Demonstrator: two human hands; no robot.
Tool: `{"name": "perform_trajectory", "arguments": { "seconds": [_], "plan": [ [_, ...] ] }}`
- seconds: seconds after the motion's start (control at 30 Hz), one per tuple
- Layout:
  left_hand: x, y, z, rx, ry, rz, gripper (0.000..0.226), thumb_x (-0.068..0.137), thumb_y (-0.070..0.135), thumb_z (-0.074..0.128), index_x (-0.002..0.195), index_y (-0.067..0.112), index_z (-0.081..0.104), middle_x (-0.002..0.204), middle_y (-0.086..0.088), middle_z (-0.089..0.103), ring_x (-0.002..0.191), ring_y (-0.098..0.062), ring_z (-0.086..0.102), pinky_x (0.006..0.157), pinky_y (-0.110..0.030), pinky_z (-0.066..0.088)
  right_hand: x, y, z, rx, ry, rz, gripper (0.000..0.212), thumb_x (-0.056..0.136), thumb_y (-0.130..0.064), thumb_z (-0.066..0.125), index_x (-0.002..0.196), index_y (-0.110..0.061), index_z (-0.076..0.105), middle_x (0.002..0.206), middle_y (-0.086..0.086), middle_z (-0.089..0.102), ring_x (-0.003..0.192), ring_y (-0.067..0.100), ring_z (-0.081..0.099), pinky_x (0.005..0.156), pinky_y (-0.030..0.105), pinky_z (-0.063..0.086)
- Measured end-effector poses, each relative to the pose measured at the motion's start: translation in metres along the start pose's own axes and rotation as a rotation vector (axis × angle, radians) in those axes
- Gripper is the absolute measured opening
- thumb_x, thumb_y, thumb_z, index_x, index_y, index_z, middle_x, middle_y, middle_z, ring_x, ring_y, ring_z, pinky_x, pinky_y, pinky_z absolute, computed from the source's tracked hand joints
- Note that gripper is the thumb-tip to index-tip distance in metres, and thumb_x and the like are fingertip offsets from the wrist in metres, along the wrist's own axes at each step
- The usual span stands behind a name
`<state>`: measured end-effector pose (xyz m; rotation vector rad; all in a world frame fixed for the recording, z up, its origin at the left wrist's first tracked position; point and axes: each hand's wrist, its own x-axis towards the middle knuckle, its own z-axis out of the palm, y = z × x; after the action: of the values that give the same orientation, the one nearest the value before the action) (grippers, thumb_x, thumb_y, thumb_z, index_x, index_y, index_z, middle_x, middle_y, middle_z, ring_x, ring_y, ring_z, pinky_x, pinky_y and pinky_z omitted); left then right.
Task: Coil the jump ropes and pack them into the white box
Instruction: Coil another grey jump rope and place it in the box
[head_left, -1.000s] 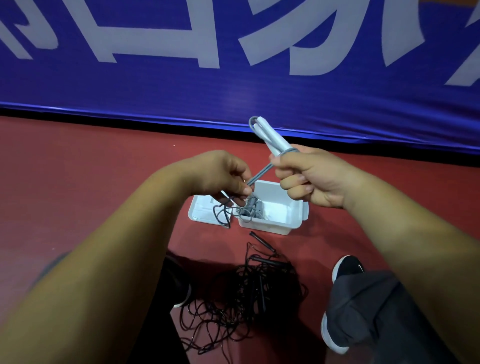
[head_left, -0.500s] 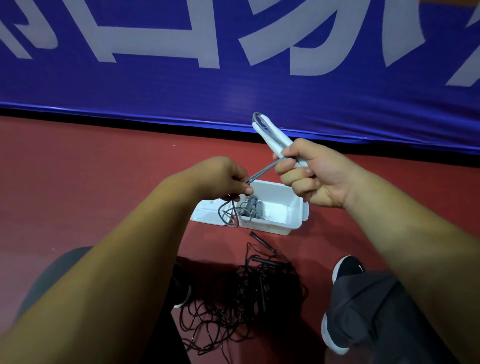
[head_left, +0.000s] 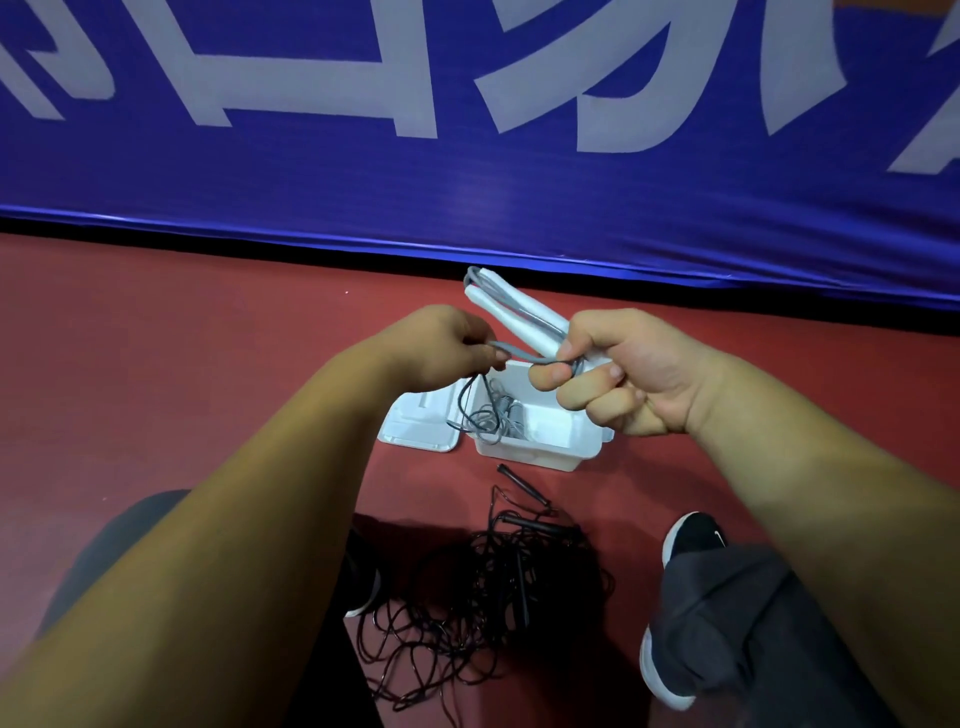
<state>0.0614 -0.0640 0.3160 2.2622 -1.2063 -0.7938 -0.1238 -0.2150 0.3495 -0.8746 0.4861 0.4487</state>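
Note:
My right hand (head_left: 618, 374) grips the two white handles (head_left: 511, 312) of a jump rope, held together and pointing up to the left, above the white box (head_left: 566, 441). Its grey cord (head_left: 519, 354) runs from the handles to my left hand (head_left: 447, 348), which pinches it; the slack hangs down into the box, where more grey cord (head_left: 493, 415) lies. On the red floor in front of the box lies a tangled heap of black jump ropes (head_left: 488, 587) with black handles.
The box's white lid (head_left: 415, 423) lies flat just left of the box. A blue banner with white lettering (head_left: 467, 130) stands right behind. My knees and black shoes (head_left: 691, 540) flank the black heap on both sides.
My right hand has dropped and turned, so the white handles now tilt further left. My left hand has risen and moved left along the grey cord, drawing a length around the handles.

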Motion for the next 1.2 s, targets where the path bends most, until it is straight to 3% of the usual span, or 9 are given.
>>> {"name": "perform_trajectory", "arguments": {
  "seconds": [0.1,0.2,0.33,0.43,0.67,0.87,0.97,1.1,1.2],
  "plan": [
    [0.001,0.003,0.001,-0.118,0.072,0.023,0.013,0.098,0.028,0.071,0.086,0.026,0.073,0.08,0.015,0.073,0.075,-0.002,0.065,0.07,-0.023,0.053,0.002,0.002,-0.006,-0.019,-0.111,0.023,0.039,0.08,-0.01,0.053,0.118,-0.014,0.042,0.079,0.003,0.05,0.041,0.001,0.026,0.032,0.012,0.013],
    [-0.003,0.002,-0.002,-0.307,0.022,0.082,0.02,0.094,-0.002,0.065,0.083,0.013,0.071,0.073,0.01,0.069,0.065,-0.001,0.06,0.063,-0.015,0.048,0.002,0.005,-0.005,-0.082,-0.147,0.065,0.022,0.085,-0.009,0.045,0.096,-0.006,0.064,0.08,0.006,0.054,0.045,0.002,0.019,0.032,0.011,0.013],
    [-0.004,0.003,-0.01,-0.404,-0.077,0.185,0.015,0.094,-0.007,0.065,0.101,0.003,0.074,0.103,-0.012,0.077,0.089,-0.02,0.07,0.079,-0.031,0.056,0.004,0.01,-0.01,-0.184,-0.294,0.167,0.031,0.082,-0.01,0.068,0.107,-0.002,0.051,0.087,0.007,0.053,0.047,0.001,0.02,0.032,0.012,0.016],
    [-0.004,0.014,-0.01,-0.488,-0.081,0.182,0.007,0.093,0.006,0.077,0.094,0.014,0.079,0.111,-0.018,0.077,0.097,-0.03,0.071,0.088,-0.046,0.057,0.003,0.014,-0.004,-0.269,-0.317,0.189,0.034,0.09,-0.006,0.051,0.119,-0.015,0.067,0.085,0.007,0.055,0.047,0.002,0.018,0.034,0.012,0.014],
    [-0.009,0.024,-0.007,-0.5,-0.155,0.191,0.008,0.089,0.004,0.079,0.097,0.005,0.077,0.112,-0.022,0.075,0.094,-0.018,0.07,0.091,-0.032,0.057,0.017,0.029,0.005,-0.515,-0.066,0.216,0.042,0.088,-0.004,0.062,0.127,0.01,0.056,0.101,0.014,0.063,0.043,0.003,0.026,0.033,0.012,0.018],
    [-0.016,0.035,-0.008,-0.408,-0.146,0.185,0.011,0.086,-0.004,0.077,0.094,0.003,0.078,0.082,0.002,0.077,0.071,-0.003,0.066,0.068,-0.014,0.05,0.029,0.033,-0.001,-0.626,0.086,0.227,0.033,0.095,0.0,0.059,0.128,0.004,0.055,0.072,0.005,0.062,0.043,0.007,0.029,0.036,0.013,0.017],
    [-0.018,0.036,-0.008,-0.384,-0.137,0.214,0.013,0.083,-0.008,0.076,0.094,0.0,0.078,0.082,-0.004,0.077,0.071,-0.007,0.066,0.068,-0.018,0.051,0.032,0.033,0.002,-0.663,0.118,0.212,0.021,0.096,-0.001,0.057,0.117,0.001,0.057,0.084,0.01,0.071,0.045,0.009,0.029,0.036,0.015,0.019],
    [-0.021,0.037,-0.011,-0.352,-0.086,0.242,0.013,0.08,-0.007,0.078,0.09,0.002,0.078,0.085,-0.014,0.076,0.073,-0.012,0.064,0.07,-0.025,0.052,0.044,0.033,-0.007,-0.733,0.208,0.213,0.052,0.082,-0.019,0.063,0.127,0.008,0.059,0.1,0.018,0.073,0.057,0.017,0.022,0.049,0.028,0.012],
    [-0.021,0.036,-0.014,-0.323,-0.033,0.244,0.013,0.079,-0.005,0.08,0.087,0.004,0.076,0.08,-0.011,0.072,0.071,-0.013,0.062,0.066,-0.029,0.051,0.047,0.03,-0.012,-0.648,0.268,0.12,0.028,0.089,-0.009,0.058,0.117,-0.003,0.061,0.084,0.015,0.065,0.054,0.014,0.022,0.046,0.021,0.016]
  ]
}}
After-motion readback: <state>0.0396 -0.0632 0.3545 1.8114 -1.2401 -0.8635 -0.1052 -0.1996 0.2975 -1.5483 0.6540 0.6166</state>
